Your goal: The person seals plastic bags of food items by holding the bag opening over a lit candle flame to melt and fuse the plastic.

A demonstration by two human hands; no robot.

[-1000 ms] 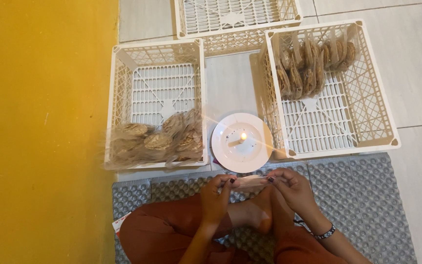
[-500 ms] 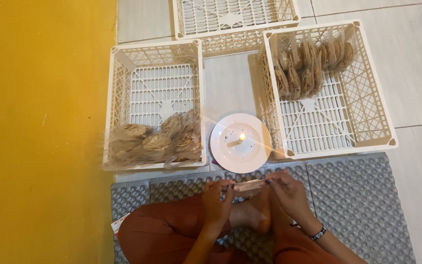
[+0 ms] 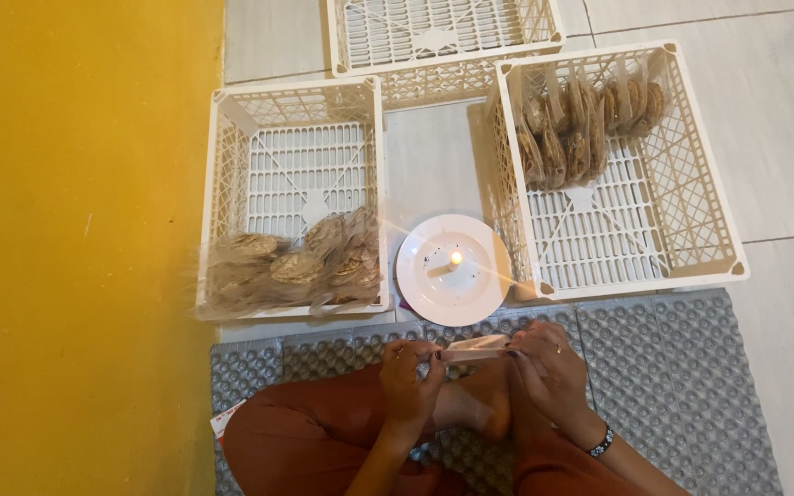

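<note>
My left hand (image 3: 410,376) and my right hand (image 3: 549,367) each pinch one end of a small clear plastic packet (image 3: 476,349) with a brownish snack inside, held level just above my crossed legs. Directly in front of the packet sits a white plate (image 3: 453,269) carrying a short lit candle (image 3: 446,265). The left white crate (image 3: 294,195) holds several bagged round snacks (image 3: 296,264) piled at its near end. The right white crate (image 3: 613,165) holds a row of bagged snacks (image 3: 585,124) standing at its far end.
A third white crate (image 3: 443,37) stands at the back, between the other two. I sit on a grey bumpy foam mat (image 3: 673,386) on pale floor tiles. A yellow wall or surface (image 3: 75,248) fills the left side.
The packet and both hands have dropped slightly toward my legs and drawn closer together. The crates, plate and candle stay where they were.
</note>
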